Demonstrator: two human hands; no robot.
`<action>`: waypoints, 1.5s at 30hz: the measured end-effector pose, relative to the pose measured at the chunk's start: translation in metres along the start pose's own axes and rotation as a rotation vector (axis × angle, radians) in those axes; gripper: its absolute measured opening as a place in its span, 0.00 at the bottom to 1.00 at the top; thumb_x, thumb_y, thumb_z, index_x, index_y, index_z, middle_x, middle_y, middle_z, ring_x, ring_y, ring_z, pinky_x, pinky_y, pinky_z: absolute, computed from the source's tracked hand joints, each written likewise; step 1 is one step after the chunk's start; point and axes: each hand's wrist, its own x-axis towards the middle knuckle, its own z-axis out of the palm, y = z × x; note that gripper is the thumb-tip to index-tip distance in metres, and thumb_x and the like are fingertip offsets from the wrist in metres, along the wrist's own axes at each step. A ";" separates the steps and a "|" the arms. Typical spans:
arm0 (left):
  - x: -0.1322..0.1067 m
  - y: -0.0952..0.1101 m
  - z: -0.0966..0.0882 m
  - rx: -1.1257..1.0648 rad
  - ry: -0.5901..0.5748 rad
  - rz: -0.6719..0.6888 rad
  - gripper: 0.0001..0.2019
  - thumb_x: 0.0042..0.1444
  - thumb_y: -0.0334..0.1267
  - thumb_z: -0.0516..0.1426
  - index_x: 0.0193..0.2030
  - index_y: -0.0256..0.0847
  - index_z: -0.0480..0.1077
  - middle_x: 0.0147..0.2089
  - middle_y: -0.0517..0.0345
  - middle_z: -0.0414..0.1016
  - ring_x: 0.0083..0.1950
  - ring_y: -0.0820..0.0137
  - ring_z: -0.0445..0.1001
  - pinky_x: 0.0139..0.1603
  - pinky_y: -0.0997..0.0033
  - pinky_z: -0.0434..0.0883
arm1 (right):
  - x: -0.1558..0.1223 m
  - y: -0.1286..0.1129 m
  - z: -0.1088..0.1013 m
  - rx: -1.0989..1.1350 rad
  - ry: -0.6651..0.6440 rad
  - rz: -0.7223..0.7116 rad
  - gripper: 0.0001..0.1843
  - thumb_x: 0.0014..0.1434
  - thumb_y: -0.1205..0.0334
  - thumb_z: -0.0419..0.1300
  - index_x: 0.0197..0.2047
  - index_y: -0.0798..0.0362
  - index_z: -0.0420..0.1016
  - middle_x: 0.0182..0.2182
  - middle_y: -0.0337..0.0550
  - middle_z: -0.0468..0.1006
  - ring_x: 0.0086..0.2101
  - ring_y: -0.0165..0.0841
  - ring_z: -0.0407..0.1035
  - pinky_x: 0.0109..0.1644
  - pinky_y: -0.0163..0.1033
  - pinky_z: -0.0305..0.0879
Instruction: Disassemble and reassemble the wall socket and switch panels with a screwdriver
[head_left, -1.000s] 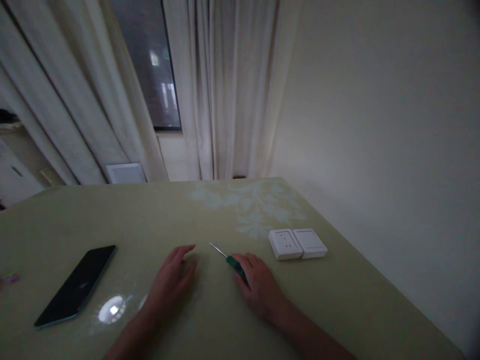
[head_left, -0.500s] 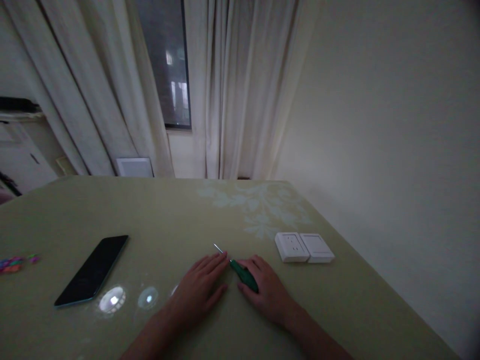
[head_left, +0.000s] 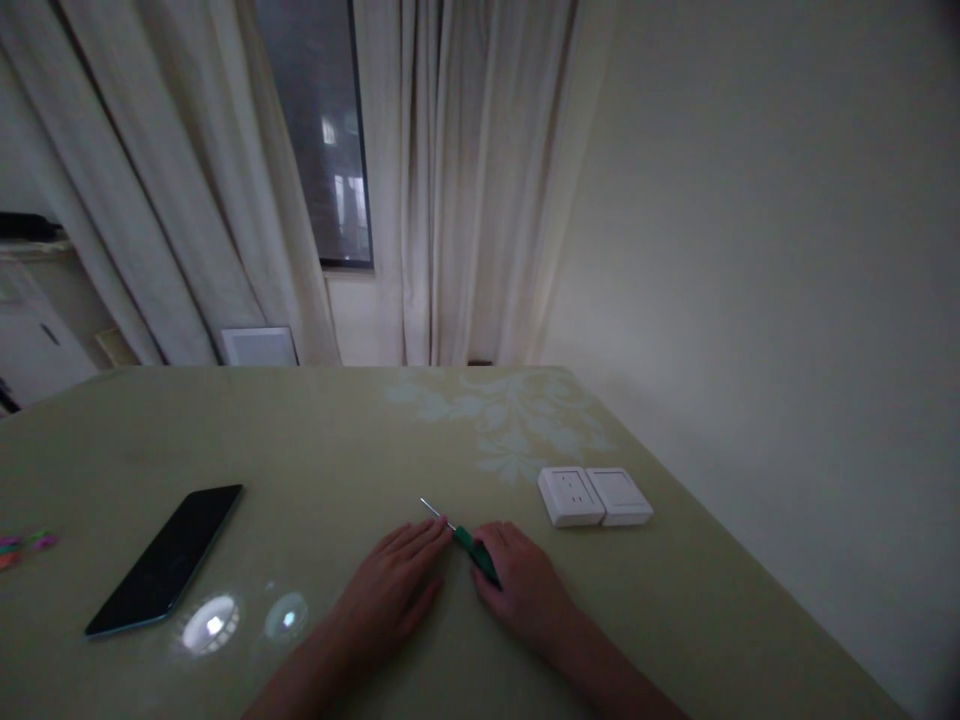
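A small screwdriver (head_left: pixel 466 540) with a green handle and a thin metal shaft lies on the pale green table (head_left: pixel 337 440), tip pointing away to the left. My right hand (head_left: pixel 521 590) rests over the handle's near end, fingers curled loosely against it. My left hand (head_left: pixel 394 595) lies flat just left of the screwdriver, fingers stretched out, fingertips almost touching the shaft. Right of the hands sit a white wall socket (head_left: pixel 570 496) and a white switch plate (head_left: pixel 619 496), side by side.
A black phone (head_left: pixel 166 558) lies face up at the left. Small coloured bits (head_left: pixel 22 545) sit at the far left edge. Lamp reflections shine on the tabletop near the phone. Curtains (head_left: pixel 450 180) and a dark window stand behind the table; a plain wall runs along its right edge.
My left hand has slid right across the table, from a hand's width away to right beside the screwdriver. The right hand stayed on the handle. The camera shifted slightly.
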 end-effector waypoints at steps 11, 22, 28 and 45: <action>-0.007 -0.011 0.011 0.034 0.072 -0.012 0.29 0.75 0.42 0.57 0.80 0.51 0.62 0.78 0.52 0.69 0.75 0.52 0.74 0.71 0.48 0.77 | -0.001 0.032 -0.027 0.719 0.388 -0.038 0.23 0.75 0.58 0.50 0.62 0.43 0.83 0.58 0.49 0.78 0.55 0.43 0.76 0.63 0.51 0.70; -0.009 -0.016 0.010 0.066 0.042 -0.018 0.26 0.76 0.44 0.56 0.78 0.51 0.66 0.78 0.52 0.70 0.75 0.52 0.73 0.71 0.45 0.78 | -0.005 0.011 -0.027 1.018 0.483 0.079 0.23 0.63 0.40 0.71 0.48 0.44 0.68 0.34 0.39 0.83 0.35 0.39 0.77 0.43 0.45 0.70; -0.010 -0.018 0.011 0.056 0.036 -0.020 0.27 0.76 0.45 0.56 0.79 0.53 0.64 0.78 0.53 0.69 0.75 0.51 0.73 0.70 0.46 0.78 | -0.008 0.009 -0.031 1.012 0.532 -0.003 0.18 0.66 0.41 0.67 0.45 0.45 0.74 0.37 0.43 0.85 0.37 0.40 0.75 0.46 0.44 0.69; 0.006 -0.009 0.008 -0.012 0.082 -0.093 0.23 0.71 0.43 0.59 0.71 0.50 0.73 0.70 0.48 0.80 0.67 0.49 0.80 0.67 0.42 0.78 | -0.007 0.111 -0.111 0.817 1.381 0.135 0.16 0.63 0.50 0.66 0.48 0.51 0.80 0.38 0.46 0.87 0.29 0.32 0.72 0.36 0.39 0.63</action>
